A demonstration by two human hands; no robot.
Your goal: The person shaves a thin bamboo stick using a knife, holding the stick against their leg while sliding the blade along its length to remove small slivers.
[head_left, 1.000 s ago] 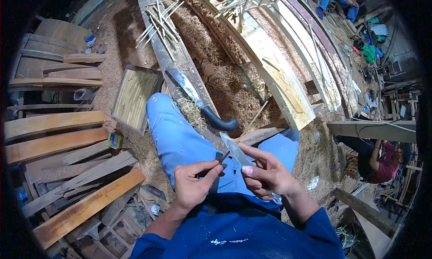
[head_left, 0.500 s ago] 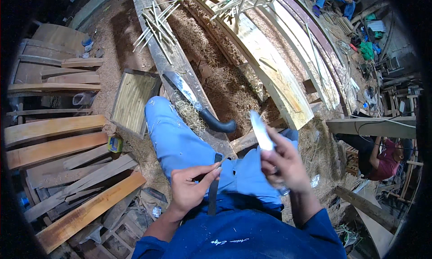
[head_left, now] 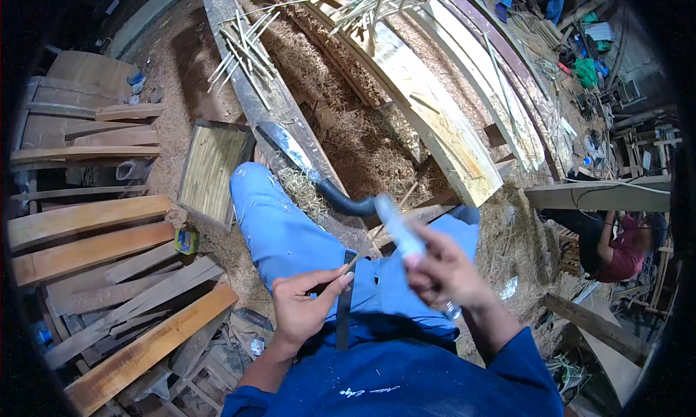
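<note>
My left hand point(head_left: 306, 305) is over my lap, thumb and fingertips pinched on a thin, pale sliver of wood or bamboo point(head_left: 358, 255) whose short end points up and away. To its right, my right hand point(head_left: 451, 279) is closed around the handle of a knife point(head_left: 399, 232). The blade tilts up and left, smeared by motion, and its tip stands close to the sliver's far side. A larger blade with a curved black handle, a machete point(head_left: 346, 199), lies on the long plank point(head_left: 281, 102) just ahead of my knees.
Thin sticks point(head_left: 243, 44) lie piled on the plank's far part. A wooden board point(head_left: 214, 172) lies by my left knee. Planks point(head_left: 148, 344) are stacked at left. Long pale timbers point(head_left: 442, 120) run ahead. Shavings cover the floor. Another person point(head_left: 625, 249) is at the right, another far right.
The knife in my right hand has moved left and slightly down, toward the sliver. A thin curl or strip now shows beyond the blade. My left hand keeps its pinch, almost still.
</note>
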